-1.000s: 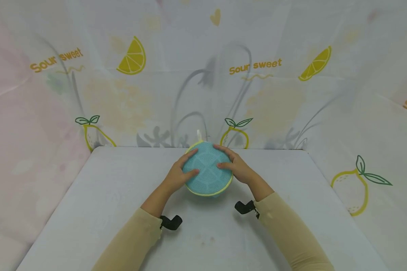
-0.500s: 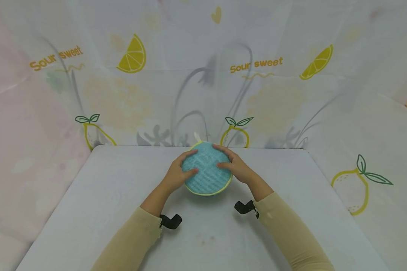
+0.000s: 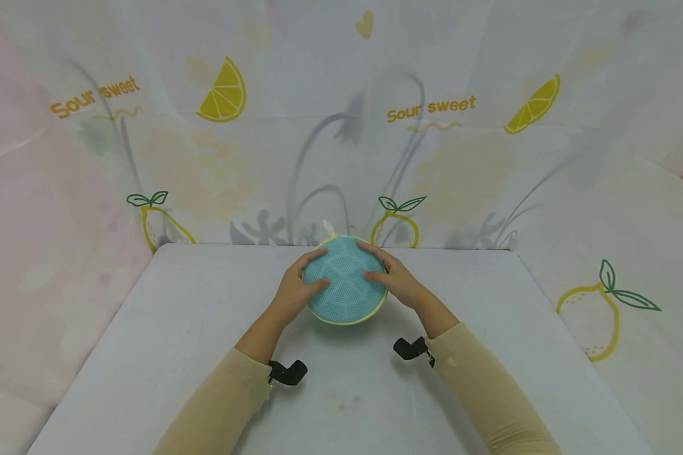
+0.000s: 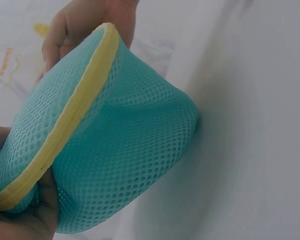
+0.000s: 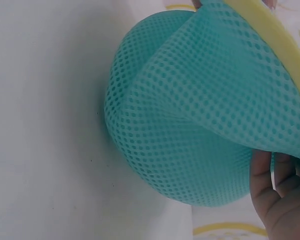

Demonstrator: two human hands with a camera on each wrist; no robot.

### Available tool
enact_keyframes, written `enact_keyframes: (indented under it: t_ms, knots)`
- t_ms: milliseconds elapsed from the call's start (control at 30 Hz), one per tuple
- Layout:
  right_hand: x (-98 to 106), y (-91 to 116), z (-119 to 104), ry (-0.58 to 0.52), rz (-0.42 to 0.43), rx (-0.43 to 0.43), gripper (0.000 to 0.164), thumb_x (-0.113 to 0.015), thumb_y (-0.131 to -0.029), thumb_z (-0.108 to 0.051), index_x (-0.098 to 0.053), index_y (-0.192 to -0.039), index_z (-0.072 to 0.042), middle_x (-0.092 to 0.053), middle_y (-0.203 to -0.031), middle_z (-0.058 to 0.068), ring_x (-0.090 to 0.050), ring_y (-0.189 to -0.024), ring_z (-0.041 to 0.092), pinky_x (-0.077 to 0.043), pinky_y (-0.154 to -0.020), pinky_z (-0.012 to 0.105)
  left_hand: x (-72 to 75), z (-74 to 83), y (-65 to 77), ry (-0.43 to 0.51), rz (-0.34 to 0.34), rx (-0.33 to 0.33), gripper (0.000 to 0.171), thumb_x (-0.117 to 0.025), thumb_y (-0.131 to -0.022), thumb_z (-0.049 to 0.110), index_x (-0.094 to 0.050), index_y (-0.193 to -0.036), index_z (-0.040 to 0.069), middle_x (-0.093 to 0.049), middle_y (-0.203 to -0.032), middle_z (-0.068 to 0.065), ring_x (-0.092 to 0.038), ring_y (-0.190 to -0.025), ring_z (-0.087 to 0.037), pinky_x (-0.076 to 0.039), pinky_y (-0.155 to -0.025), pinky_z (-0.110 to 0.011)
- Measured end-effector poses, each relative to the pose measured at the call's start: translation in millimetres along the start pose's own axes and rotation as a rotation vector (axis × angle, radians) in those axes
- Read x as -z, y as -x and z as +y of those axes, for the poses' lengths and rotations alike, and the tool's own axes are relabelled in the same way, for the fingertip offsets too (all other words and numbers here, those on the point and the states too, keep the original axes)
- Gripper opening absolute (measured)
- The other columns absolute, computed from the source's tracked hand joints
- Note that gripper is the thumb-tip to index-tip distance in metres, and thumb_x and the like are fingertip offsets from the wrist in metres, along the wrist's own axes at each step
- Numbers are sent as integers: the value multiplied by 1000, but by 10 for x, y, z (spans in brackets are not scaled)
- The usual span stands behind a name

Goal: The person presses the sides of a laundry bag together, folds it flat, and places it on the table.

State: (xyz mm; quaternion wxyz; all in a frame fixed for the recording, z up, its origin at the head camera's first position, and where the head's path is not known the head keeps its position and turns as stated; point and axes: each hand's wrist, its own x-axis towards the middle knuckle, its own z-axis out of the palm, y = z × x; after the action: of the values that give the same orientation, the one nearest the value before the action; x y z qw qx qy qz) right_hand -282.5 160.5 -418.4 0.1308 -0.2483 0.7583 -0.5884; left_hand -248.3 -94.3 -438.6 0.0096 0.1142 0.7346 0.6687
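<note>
A round turquoise mesh laundry bag (image 3: 344,287) with yellow edging sits between both hands near the back of the table. On its left side my left hand (image 3: 294,292) grips the edge, thumb on the upper face. The right hand (image 3: 401,282) holds the opposite side, its thumb also on top. The left wrist view shows the yellow trim (image 4: 72,117) and the bag's rounded body bulging below it towards the table. Curled fingers (image 5: 261,175) under the rim appear in the right wrist view. A pale loop (image 3: 329,228) sticks up at the bag's back edge.
The white table (image 3: 193,328) ends at a back edge against a lemon-printed cloth (image 3: 250,158). Printed cloth also hangs at the left and right. Black wrist-worn pieces (image 3: 288,373) stick out by both sleeves.
The bag has shifted slightly left and its pale loop leans further left. My left hand has moved a little left with it; the right hand stays nearly still.
</note>
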Motion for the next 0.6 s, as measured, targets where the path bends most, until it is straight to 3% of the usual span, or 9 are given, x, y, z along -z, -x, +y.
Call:
enact_keyframes:
  t_ms: [267, 400, 500, 600]
  knots:
    - [24, 16, 36, 1, 10, 39, 61, -59, -102, -13, -34, -157, -14, -23, -165, 8, -22, -150, 28, -26, -118, 50, -30, 48, -23, 181, 74, 62, 69, -73, -88, -2, -46, -149, 16, -33, -159, -7, -36, -141, -30, -34, -113, -49]
    - [36, 22, 29, 85, 35, 39, 58, -57, -103, -15, -34, -157, -13, -25, -164, 10, -24, -149, 31, -28, -117, 51, -45, 56, -42, 259, 95, 71, 69, -70, -89, -6, -44, -150, 12, -31, -160, -8, -34, -142, -28, -32, -115, -45]
    - [41, 35, 4, 200, 59, 29, 58, -57, -104, -23, -35, -157, -17, -28, -163, 10, -31, -146, 32, -36, -112, 51, -59, 57, -50, 306, 104, 68, 69, -69, -90, -6, -42, -151, 9, -30, -161, -8, -33, -144, -27, -30, -116, -42]
    - [41, 54, -17, 271, 68, 15, 60, -56, -103, -34, -34, -158, -22, -31, -161, 11, -49, -129, 32, -52, -92, 46, -74, 66, -48, 338, 119, 64, 68, -68, -90, -7, -40, -151, 8, -30, -161, -10, -34, -144, -28, -31, -117, -41]
